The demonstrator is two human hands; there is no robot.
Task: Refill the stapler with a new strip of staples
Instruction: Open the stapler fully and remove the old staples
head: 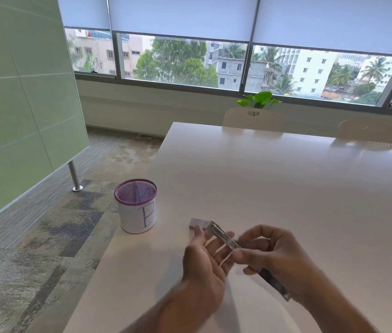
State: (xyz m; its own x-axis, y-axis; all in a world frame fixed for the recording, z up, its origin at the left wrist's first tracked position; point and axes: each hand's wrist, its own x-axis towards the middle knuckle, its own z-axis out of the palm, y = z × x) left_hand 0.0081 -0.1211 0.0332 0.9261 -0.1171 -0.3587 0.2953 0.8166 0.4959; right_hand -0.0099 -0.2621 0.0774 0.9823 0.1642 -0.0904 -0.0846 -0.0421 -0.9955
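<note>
A slim metal stapler (223,237) is swung open flat above the white table (286,188). Its shiny staple channel points up and left, and its dark end (274,282) pokes out below my wrist. My right hand (272,255) is closed around the middle of the stapler. My left hand (204,260) is open just left of it, palm up, fingers spread under the channel's tip and holding nothing. A small white staple box (198,223) lies on the table right behind my left fingertips. No loose staple strip is visible.
A purple mesh pen cup (137,205) with a white paper label marked "B" stands near the table's left edge. Two white chairs (253,118) are tucked in at the far side. Carpeted floor and a green panel lie to the left.
</note>
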